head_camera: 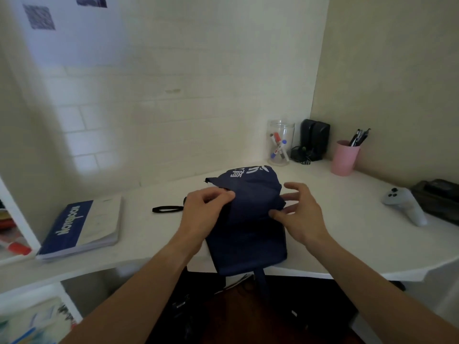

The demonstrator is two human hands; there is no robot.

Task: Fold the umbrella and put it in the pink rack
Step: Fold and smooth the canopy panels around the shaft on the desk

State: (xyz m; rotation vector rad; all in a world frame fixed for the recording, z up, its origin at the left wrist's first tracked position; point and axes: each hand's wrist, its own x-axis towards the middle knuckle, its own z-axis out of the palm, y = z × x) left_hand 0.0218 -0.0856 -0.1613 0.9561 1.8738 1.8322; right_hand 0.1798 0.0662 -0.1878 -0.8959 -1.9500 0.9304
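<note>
the desk (323,219) runs under both my hands, and i keep the umbrella (248,219) flat on it so the loose navy cloth can be gathered against a firm surface; its near end hangs over the desk edge toward me, and its far end, with white lettering, lies just beyond my fingers. the notebook (82,229) sits well off to the left of my left hand. the pink rack (345,157) stands beyond my right hand, well apart from it, with pens in it, so the umbrella is not yet close to where it must go. a black strap (167,209) lies just left of my left hand; i judge it belongs to the umbrella's handle end, though my hand hides the join.

my left hand (206,212) is narrowed, thumb and fingers pinching a fold of cloth at the umbrella's left side. my right hand (300,212) is spread wide, holding nothing, its thumb pressing the cloth on the right side to pin it while i tuck the pleats.
</note>
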